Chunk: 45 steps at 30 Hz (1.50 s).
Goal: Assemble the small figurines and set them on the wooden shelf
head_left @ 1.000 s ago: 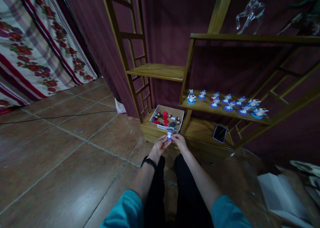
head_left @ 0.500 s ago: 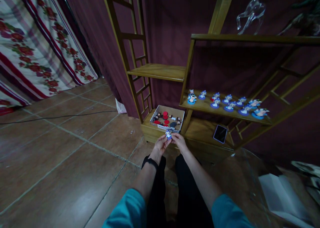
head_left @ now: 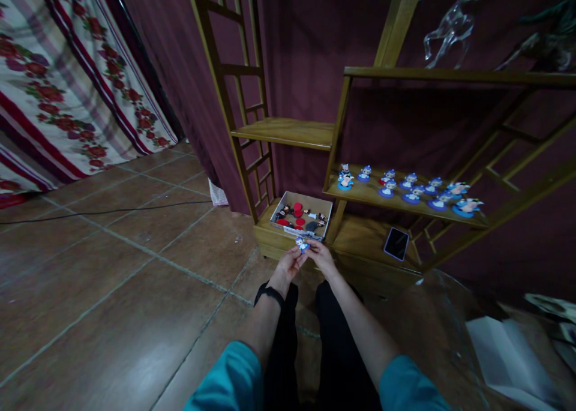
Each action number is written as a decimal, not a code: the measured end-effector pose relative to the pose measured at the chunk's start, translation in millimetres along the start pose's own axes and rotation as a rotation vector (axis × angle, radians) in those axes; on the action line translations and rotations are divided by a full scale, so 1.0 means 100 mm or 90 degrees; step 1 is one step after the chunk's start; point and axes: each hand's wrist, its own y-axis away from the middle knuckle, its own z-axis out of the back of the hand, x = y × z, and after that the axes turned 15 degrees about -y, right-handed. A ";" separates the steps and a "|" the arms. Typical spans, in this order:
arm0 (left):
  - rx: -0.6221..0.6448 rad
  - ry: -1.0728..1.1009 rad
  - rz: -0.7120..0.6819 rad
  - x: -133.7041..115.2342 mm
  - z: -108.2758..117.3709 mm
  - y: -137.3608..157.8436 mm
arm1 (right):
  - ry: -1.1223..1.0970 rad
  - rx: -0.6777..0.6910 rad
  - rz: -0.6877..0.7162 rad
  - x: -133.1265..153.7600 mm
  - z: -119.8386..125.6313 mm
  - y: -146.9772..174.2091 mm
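Observation:
Both my hands meet around a small white and purple figurine (head_left: 302,243), just in front of the cardboard box. My left hand (head_left: 290,263) grips its base from the left. The fingers of my right hand (head_left: 321,257) pinch it from the right. Inside the open cardboard box (head_left: 328,214) lie dark-haired figures, red discs and a grey piece. To the right, several similar figurines (head_left: 387,188) on round bases stand in two rough rows on the wooden shelf (head_left: 369,194).
A tablet (head_left: 396,243) lies on the lower shelf. Higher up stands a clear horse statue (head_left: 452,27). A smaller shelf (head_left: 288,132) juts out above the box. A black cable (head_left: 112,209) crosses the tiled floor, and a white plastic container (head_left: 508,351) sits at lower right.
The figurine has turned a little between my fingers and shifted slightly left. My hands stay in nearly the same place.

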 end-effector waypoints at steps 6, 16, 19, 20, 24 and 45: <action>0.001 -0.012 0.001 0.01 -0.01 0.03 | 0.007 0.003 0.016 -0.05 0.01 -0.03; -0.022 -0.023 -0.007 0.03 0.00 0.02 | 0.009 0.028 -0.006 -0.02 0.00 -0.01; -0.022 -0.027 -0.006 0.03 -0.01 0.02 | 0.005 0.042 -0.012 -0.01 0.00 0.00; -0.024 -0.029 -0.007 0.02 -0.01 0.02 | 0.003 0.049 -0.015 0.00 0.01 0.00; -0.038 -0.051 -0.017 0.01 -0.04 0.05 | -0.026 0.060 -0.036 0.05 0.02 0.02; -0.019 -0.052 -0.057 0.02 -0.08 0.10 | -0.168 0.098 -0.124 0.23 0.03 0.15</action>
